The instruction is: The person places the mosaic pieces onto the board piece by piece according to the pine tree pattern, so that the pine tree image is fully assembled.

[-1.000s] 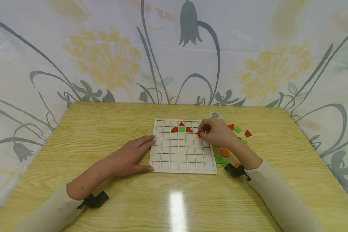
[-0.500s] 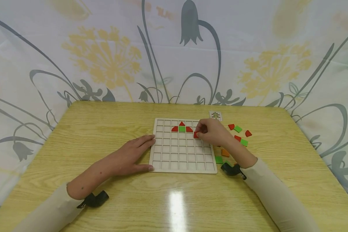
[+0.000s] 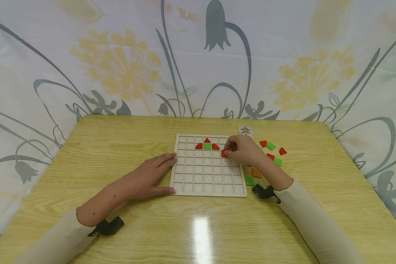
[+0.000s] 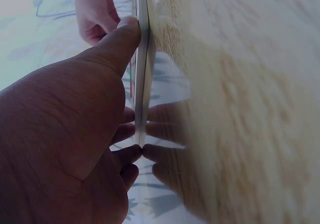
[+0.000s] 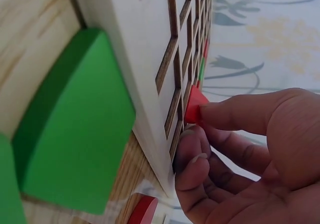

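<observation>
A pale wooden grid board (image 3: 208, 179) lies flat on the table. Along its left edge rests my left hand (image 3: 145, 179), fingers and thumb extended and touching the rim. My right hand (image 3: 243, 149) is over the board's upper right, pinching a red tile (image 3: 223, 153) between thumb and fingers. The right wrist view shows the red tile (image 5: 193, 107) tilted at the cells; whether it is seated cannot be told. Set near the board's top are a red triangle (image 3: 206, 140), a green square (image 3: 207, 146), and a red rounded tile on each side of that square.
A small pattern card (image 3: 245, 131) lies behind the board. To the right are loose tiles: several red and green ones, such as a green tile (image 3: 278, 161), and an orange tile (image 3: 256, 172). My right forearm partly hides them. A patterned cloth (image 3: 191, 58) hangs behind the table.
The right hand, with the red tile pinched, has shifted slightly left across the board, then stayed almost still. The left hand has not moved.
</observation>
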A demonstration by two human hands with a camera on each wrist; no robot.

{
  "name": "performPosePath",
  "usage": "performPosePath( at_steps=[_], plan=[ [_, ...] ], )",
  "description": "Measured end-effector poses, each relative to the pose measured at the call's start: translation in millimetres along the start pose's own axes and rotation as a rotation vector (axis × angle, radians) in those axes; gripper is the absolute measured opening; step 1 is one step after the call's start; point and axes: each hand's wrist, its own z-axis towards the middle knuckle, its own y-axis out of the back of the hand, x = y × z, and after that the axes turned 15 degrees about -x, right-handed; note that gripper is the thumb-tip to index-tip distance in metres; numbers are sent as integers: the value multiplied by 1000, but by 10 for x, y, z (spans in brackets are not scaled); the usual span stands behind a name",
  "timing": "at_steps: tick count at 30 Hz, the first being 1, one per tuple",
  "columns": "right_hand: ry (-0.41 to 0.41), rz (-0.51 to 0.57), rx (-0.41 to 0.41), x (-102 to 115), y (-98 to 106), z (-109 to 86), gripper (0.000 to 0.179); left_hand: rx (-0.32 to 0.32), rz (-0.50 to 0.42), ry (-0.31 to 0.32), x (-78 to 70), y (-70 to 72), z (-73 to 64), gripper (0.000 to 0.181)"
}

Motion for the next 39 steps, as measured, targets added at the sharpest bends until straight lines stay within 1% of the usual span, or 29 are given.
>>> performPosePath(
  at_steps=[10, 14, 19, 23, 30, 35, 39],
  plan=[
    [-4, -15, -7, 9, 1, -5, 6, 4, -2, -3, 16, -2, 8, 93],
    [6, -20, -28, -17, 21, -34, 7, -2, -4, -8, 27, -12, 3, 91],
    [28, -11, -62, -56, 84, -105, 8, -6, -3, -10, 19, -11, 3, 91],
    [35, -14, -73, -92, 150, -168, 8, -8, -4, -10, 12, -15, 4, 91],
    [38, -42, -88, -228, 269, -287, 8, 3, 4, -1, 6, -20, 1, 93],
    [43, -76, -86, -316, 339, -363, 7, 17, 6, 12, -5, -5, 5, 95],
    [29, -80, -55, -347, 373, -414, 8, 18, 9, 11, -7, 0, 4, 95]
  ],
)
